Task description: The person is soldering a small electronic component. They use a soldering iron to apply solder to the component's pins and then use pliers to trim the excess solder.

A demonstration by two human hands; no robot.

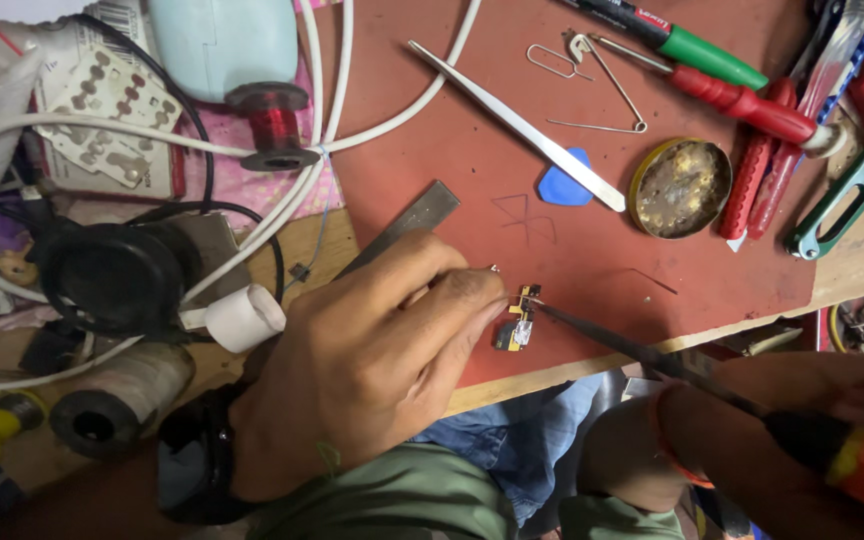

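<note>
Circuit piece [518, 322], small, black and gold, lies on the red mat [592, 250] near its front edge; your left hand [372, 370] pins it with closed fingertips. Your right hand [802, 440] grips a dark-tipped tool with an orange handle [652, 362], its point touching the piece. Beyond the piece on the mat: steel tweezers [517, 125], blue pick [564, 186], round brass tin [680, 188].
</note>
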